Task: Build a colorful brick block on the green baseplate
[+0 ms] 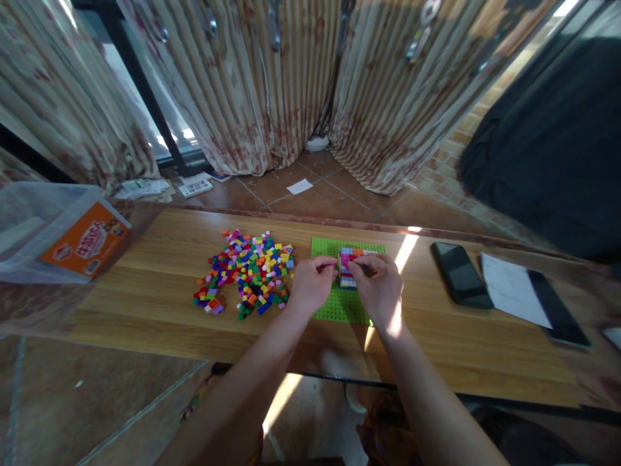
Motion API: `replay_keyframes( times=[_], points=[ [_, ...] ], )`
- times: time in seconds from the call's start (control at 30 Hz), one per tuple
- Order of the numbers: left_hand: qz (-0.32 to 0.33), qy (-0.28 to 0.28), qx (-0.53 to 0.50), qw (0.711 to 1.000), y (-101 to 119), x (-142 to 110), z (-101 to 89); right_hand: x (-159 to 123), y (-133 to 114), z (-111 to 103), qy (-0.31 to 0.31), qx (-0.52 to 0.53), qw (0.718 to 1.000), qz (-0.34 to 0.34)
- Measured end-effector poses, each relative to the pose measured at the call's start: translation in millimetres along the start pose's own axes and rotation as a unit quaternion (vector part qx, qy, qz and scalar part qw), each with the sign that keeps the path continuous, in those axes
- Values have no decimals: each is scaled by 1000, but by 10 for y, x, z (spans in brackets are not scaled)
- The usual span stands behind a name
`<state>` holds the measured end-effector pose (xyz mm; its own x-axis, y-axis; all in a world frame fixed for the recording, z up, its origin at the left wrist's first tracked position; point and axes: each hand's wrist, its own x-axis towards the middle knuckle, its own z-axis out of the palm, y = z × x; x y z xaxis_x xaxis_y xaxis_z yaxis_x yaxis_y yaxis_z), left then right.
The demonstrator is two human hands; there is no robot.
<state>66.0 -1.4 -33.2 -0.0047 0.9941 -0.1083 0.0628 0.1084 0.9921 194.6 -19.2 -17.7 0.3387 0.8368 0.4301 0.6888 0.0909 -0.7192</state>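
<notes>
A green studded baseplate (pixel 339 307) lies on the wooden table, carrying a low build of multicoloured toy bricks (pixel 346 254). From the right, my right hand (pixel 380 289) reaches over this build, its bent fingers closed at the top and covering much of it. Just left of the build, my left hand (pixel 312 283) is closed in a pinch above the plate's left side. Whatever sits between its fingertips is too small to make out. A loose pile of toy bricks (pixel 252 262) in many colours spreads over the table to the left of my left hand.
A clear plastic box (pixel 72 194) with an orange label stands at the table's left end. Toward the right lie a black phone (pixel 460 275), a white paper sheet (pixel 514 291) and another dark flat device (pixel 560 310). Curtains (pixel 233 84) hang beyond the table.
</notes>
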Motion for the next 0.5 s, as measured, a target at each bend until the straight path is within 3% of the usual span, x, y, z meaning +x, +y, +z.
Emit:
replay_keyframes(
  times=[0.23, 0.5],
  points=[
    [67, 20, 70, 995, -15, 13, 3, 5, 38, 27, -2, 8, 1000, -3],
    [89, 17, 81, 993, -11, -5, 8, 27, 69, 39, -28, 8, 1000, 2]
  ],
)
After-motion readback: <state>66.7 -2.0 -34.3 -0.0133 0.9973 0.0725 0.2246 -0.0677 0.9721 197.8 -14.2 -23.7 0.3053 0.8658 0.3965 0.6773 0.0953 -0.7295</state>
